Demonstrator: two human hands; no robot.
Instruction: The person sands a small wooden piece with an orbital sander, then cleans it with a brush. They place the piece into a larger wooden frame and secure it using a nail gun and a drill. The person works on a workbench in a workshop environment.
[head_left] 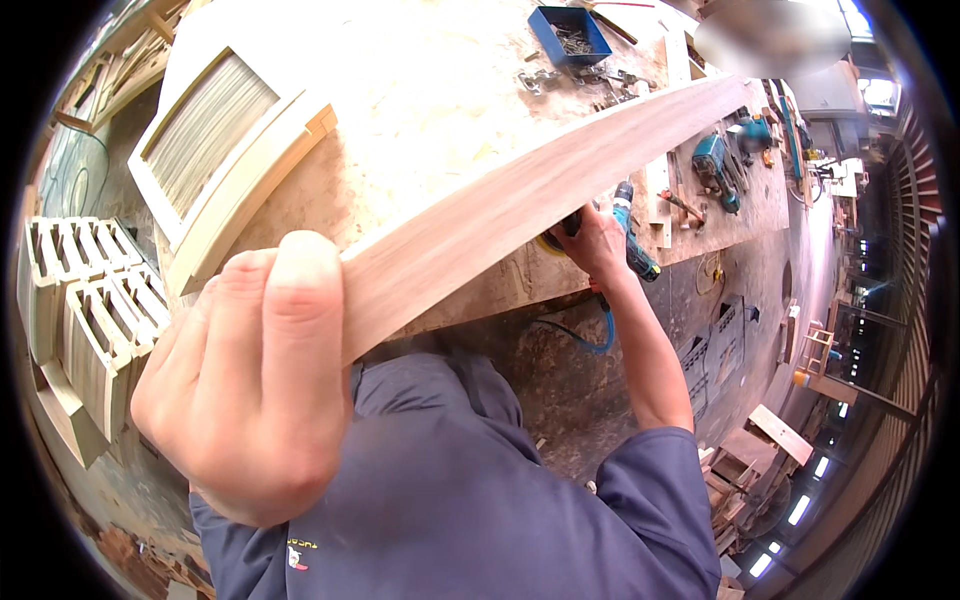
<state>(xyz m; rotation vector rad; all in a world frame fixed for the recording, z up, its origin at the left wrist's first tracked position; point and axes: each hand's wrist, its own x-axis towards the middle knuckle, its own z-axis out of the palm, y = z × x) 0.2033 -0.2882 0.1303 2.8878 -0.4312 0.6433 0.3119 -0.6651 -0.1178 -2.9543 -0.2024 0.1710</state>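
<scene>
Board (pixel 540 185) over bench (pixel 430 100); left hand (pixel 255 390) pinching near end.
Right hand (pixel 598 245) grips part-hidden tool (pixel 549 243) at board's near side, beside drill (pixel 638 250). Beyond board: bin (pixel 545 38), frame (pixel 250 190), bare bench between. Bench edge passes beneath.

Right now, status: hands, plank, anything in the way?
Left fingers grip plank by near end. Right hand holding dark tool, mostly hidden. Drill close alongside.

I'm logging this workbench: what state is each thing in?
Left hand: closed on the wooden board
Right hand: on a partly hidden tool, grip unclear
Wooden board: near end held up
Blue box: open, holding small metal pieces
Framed panel: lying on the workbench
Blue hose: curved
</scene>
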